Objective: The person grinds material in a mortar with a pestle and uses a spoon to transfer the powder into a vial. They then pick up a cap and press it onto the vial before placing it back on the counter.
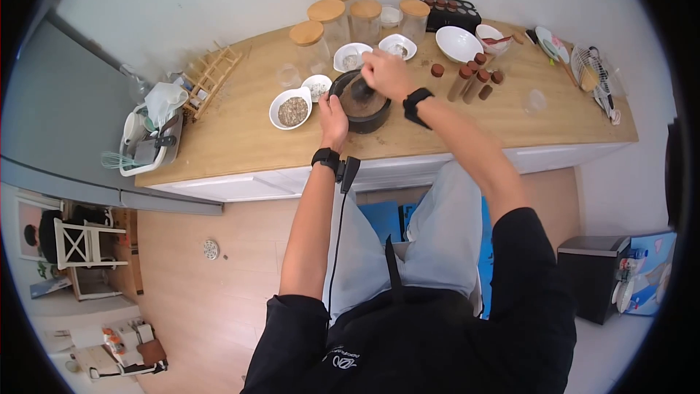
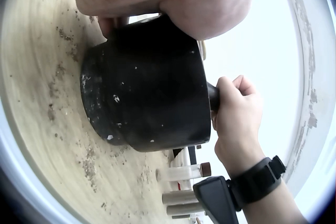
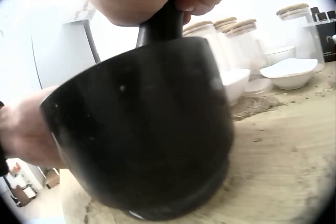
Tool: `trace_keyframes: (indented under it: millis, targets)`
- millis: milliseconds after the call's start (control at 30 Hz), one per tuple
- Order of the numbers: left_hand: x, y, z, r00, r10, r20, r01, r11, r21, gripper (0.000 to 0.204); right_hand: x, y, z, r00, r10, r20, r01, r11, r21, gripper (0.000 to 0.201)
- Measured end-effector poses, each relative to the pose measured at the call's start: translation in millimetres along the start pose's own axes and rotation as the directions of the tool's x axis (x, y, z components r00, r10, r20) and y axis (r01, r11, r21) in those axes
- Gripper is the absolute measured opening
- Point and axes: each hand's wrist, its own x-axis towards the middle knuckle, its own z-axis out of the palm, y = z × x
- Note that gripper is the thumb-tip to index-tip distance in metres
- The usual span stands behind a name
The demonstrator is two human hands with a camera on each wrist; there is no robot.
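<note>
A black mortar [image 1: 369,125] stands on the wooden counter with brownish ground powder [image 1: 353,106] inside. My left hand [image 1: 335,122] holds it from the left, thumb near the rim; some fingers disappear behind the wall in the left wrist view. From above, my right hand [image 1: 388,74] grips the black pestle [image 3: 161,27], whose lower end is down in the bowl. Just left of the mortar sit a white dish of coarse brown bits [image 1: 293,111] and a smaller dish of pale bits [image 1: 318,88]. Behind it are two white dishes [image 1: 351,58] of pale powder.
Glass jars with wooden lids [image 1: 326,12] line the back. Brown-capped spice tubes [image 1: 467,82] stand to the right, near a white bowl [image 1: 459,44] and black rack [image 1: 448,13]. A wooden rack [image 1: 211,76] is at left. Spilled powder [image 2: 90,169] speckles the counter.
</note>
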Motion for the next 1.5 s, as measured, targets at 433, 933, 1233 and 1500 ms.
trace_keyframes:
  millis: [433,933,1233,1500]
  targets:
    - [3.3,-0.5,3.8,0.996,0.036,-0.084,-0.036,0.999,-0.006,0.042,-12.4,-17.4,2.0,0.999,0.025,-0.037,-0.018,0.983,0.180,0.008]
    - [-2.0,-2.2,5.4,0.997,0.037,-0.068,-0.036,0.999,0.023,0.044,-2.9,4.0,-15.1,0.973,-0.034,0.230,0.010,0.994,0.106,0.009]
    - [4.3,-18.8,9.9,0.988,0.046,-0.144,-0.027,0.991,0.128,0.044,-6.8,-0.7,-8.8,0.990,-0.059,0.129,0.040,0.989,0.144,0.007]
    - [1.1,-11.9,12.0,0.979,0.004,-0.204,0.034,0.983,0.181,0.044,-3.6,-16.5,-16.4,0.984,-0.104,0.144,0.076,0.979,0.188,0.007]
